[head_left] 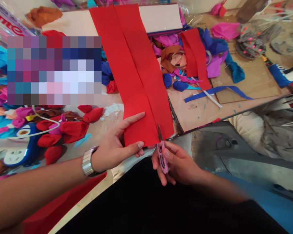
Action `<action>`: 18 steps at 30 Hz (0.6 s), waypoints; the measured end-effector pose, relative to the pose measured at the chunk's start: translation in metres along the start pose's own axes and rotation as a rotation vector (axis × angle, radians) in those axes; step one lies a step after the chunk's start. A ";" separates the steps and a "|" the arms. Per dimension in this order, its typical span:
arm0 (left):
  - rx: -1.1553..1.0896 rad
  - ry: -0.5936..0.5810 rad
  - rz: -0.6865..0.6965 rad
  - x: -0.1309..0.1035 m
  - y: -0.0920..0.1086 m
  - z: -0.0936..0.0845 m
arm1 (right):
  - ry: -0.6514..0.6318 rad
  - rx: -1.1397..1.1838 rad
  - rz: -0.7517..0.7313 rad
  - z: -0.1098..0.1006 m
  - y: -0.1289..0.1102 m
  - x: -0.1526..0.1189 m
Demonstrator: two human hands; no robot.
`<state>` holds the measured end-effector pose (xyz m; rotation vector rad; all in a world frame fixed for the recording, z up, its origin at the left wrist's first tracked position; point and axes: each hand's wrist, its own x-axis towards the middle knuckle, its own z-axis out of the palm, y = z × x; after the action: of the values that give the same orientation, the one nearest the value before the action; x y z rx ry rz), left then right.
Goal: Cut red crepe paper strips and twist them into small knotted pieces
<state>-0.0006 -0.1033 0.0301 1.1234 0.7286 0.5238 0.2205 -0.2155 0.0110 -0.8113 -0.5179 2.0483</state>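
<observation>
A long red cloth (136, 78) runs from the far side of the table to its near edge, with a lengthwise slit or fold down its middle. My left hand (117, 139), a metal watch on its wrist, holds the near end of this cloth. Its index finger stretches over the cloth, the thumb rests near the edge and other fingertips show below. My right hand (175, 162) grips pink-handled scissors (162, 156). Their blades point away from me, up against the cloth close to its middle line. Whether the blades are parted is hard to tell.
Red and coloured fabric pieces (63, 130) crowd the left, around a blue-and-white power strip (21, 143). Right of the cloth lie a smaller red strip (195, 55), a blue strip (217, 92) and cardboard (249, 84). A pixelated patch hides part of the left.
</observation>
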 end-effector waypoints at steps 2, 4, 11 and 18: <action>-0.009 0.001 -0.002 -0.001 0.000 0.000 | 0.025 -0.062 -0.003 0.000 -0.001 0.000; -0.015 0.006 0.001 -0.001 0.001 0.000 | 0.042 -0.095 0.012 0.000 -0.002 0.001; 0.005 -0.032 0.006 0.000 0.002 0.002 | 0.091 -0.144 -0.014 0.002 -0.006 0.005; -0.024 -0.105 -0.014 -0.003 0.002 0.007 | 0.121 -0.082 -0.055 0.006 -0.006 0.012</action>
<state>0.0031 -0.1090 0.0344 1.1147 0.6366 0.4572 0.2141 -0.2026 0.0143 -0.9531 -0.5526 1.9241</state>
